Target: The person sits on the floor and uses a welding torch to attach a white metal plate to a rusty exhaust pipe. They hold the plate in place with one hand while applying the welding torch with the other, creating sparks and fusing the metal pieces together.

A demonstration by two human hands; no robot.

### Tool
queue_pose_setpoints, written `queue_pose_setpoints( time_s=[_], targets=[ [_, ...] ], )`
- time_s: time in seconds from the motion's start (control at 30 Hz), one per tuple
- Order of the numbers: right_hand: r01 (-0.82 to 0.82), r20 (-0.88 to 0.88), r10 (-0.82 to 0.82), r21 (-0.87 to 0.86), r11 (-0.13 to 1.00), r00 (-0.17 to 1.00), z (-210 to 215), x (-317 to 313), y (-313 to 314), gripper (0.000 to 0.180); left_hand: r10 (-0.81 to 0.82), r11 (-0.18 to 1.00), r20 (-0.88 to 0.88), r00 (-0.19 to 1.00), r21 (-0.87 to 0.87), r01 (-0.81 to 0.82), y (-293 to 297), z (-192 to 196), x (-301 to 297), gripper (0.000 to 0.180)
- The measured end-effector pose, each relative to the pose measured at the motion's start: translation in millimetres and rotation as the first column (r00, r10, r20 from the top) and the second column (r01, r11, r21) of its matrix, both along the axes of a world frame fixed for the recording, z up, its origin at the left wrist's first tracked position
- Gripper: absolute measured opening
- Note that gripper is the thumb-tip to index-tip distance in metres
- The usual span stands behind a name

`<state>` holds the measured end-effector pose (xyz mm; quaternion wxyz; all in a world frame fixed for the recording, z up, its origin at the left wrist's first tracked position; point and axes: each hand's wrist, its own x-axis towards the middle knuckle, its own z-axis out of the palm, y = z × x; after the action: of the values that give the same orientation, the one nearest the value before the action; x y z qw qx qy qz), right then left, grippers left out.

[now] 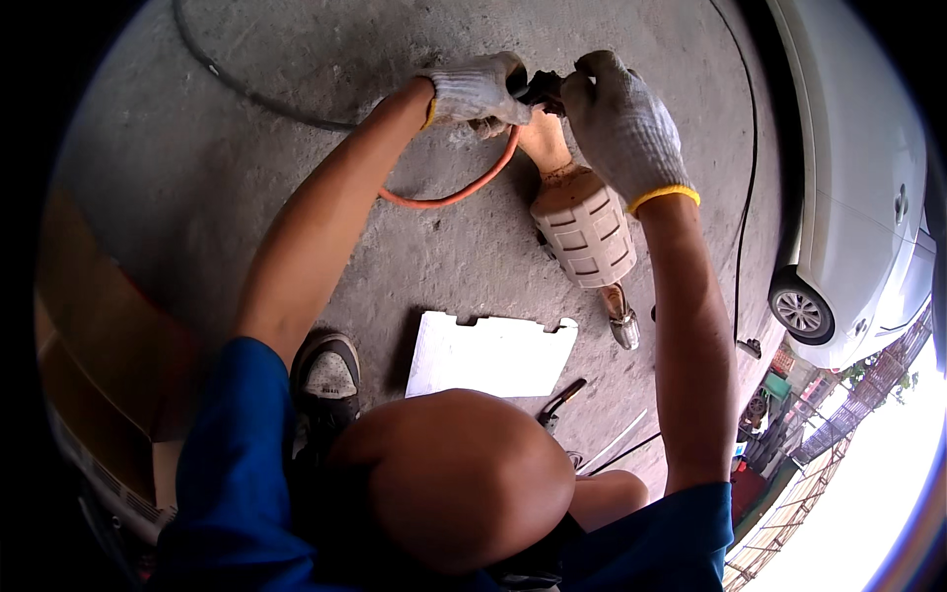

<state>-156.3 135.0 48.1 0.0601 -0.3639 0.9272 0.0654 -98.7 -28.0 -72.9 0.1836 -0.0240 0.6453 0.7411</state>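
My left hand [475, 91], in a white knit glove with a yellow cuff, is closed at the top middle around something dark that I cannot make out. Facing it, my gloved right hand [626, 128] has its fingers curled over the dark, rusty flanged end [545, 91] of an exhaust pipe. From there the tan pipe [546, 143] runs down to a catalytic converter [589, 237] with a ribbed heat shield, lying on the concrete. An orange hose [459, 201] curves up to below my left hand; where it ends is hidden.
A white notched panel [493, 357] lies near my shoe [329, 375], with a black-handled tool [564, 400] beside it. A dark hose [261, 99] crosses the floor at left. Cardboard [109, 335] stands at far left, a white car [848, 178] at right, a black cable [755, 148] before it.
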Motion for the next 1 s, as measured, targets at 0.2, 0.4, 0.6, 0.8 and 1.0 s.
queue_pose_setpoints(
  time_s=[0.2,0.4,0.6,0.8,1.0],
  targets=[
    [-0.324,-0.023,0.334,0.183,0.928,0.942,16.2,13.5,-7.3,0.027,0.163,0.942,0.013,0.986,0.296,-0.160,-9.6,-39.7,12.1,0.061],
    [-0.372,-0.006,0.377,0.136,0.918,0.926,17.2,4.6,5.4,0.036,0.032,0.994,-0.057,0.998,-0.100,-0.038,-9.7,-16.0,16.9,0.047],
    [-0.510,-0.138,0.532,0.169,0.843,0.835,27.5,15.0,11.0,0.045,0.093,0.959,-0.157,0.983,-0.253,-0.131,4.7,-22.4,13.8,0.044],
    [0.036,0.232,-0.021,-0.062,0.997,0.972,37.9,58.9,-6.8,0.039,0.199,0.980,-0.007,0.980,0.002,-0.199,4.1,-39.0,6.1,0.042],
    [0.074,0.183,-0.020,-0.290,0.954,0.983,10.6,56.3,2.6,0.036,0.080,0.958,-0.054,0.995,-0.271,-0.092,9.7,-12.6,-1.7,0.038]
  ],
)
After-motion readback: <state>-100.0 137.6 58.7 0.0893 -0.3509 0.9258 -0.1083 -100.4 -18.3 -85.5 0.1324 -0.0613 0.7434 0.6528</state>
